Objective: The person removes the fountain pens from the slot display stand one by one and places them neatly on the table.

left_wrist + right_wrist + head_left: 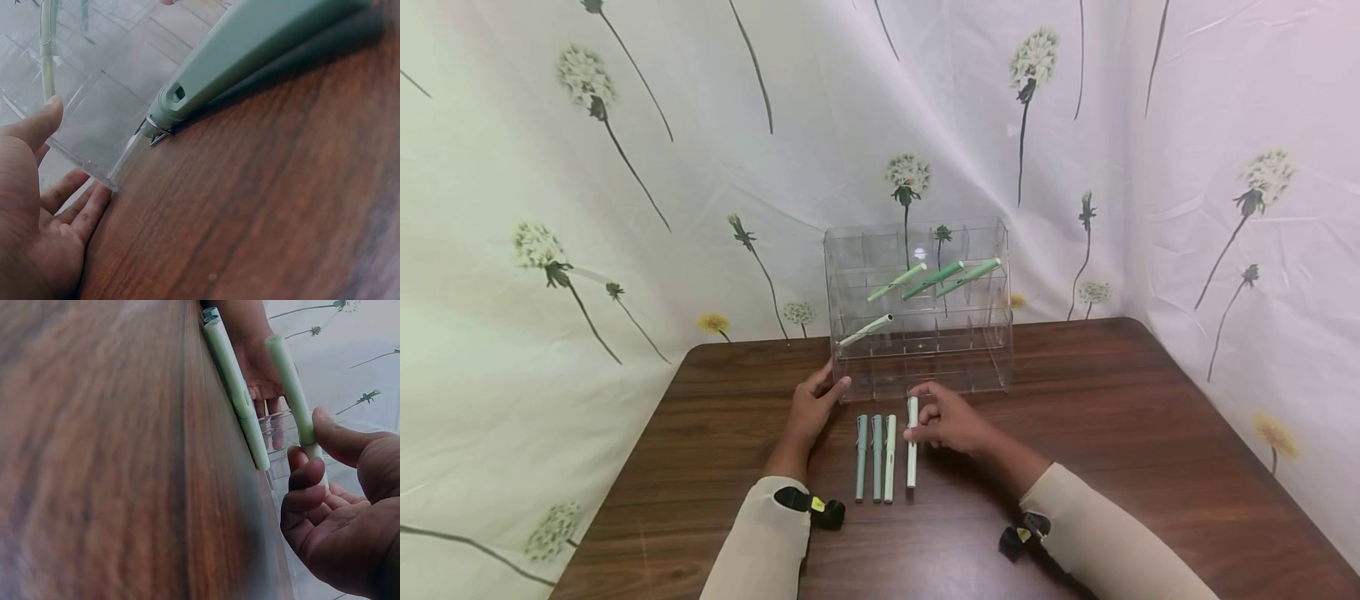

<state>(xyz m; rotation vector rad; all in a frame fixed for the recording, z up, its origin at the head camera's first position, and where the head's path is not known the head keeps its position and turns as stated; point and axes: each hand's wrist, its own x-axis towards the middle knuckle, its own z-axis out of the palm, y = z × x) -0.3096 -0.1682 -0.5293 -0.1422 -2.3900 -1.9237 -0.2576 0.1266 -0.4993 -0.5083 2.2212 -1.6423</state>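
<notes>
A pale green pen [912, 454] is pinched between thumb and fingers of my right hand [951, 421]; in the right wrist view this pen [290, 390] is raised off the table. My left hand [812, 408] rests at the lower left corner of a clear acrylic rack [925, 367], its thumb and fingers on either side of the corner in the left wrist view. Between the hands lie two grey-green pens [861, 467] and one pale green pen [890, 467], side by side. In the rack, three green pens [932, 279] lean in an upper row and a whitish one [865, 331] sits lower left.
The brown wooden table [700, 450] ends at a back edge just behind the rack. A white cloth with dandelion prints [760, 183] hangs behind and at both sides. Each wrist bears a strapped black camera [829, 514].
</notes>
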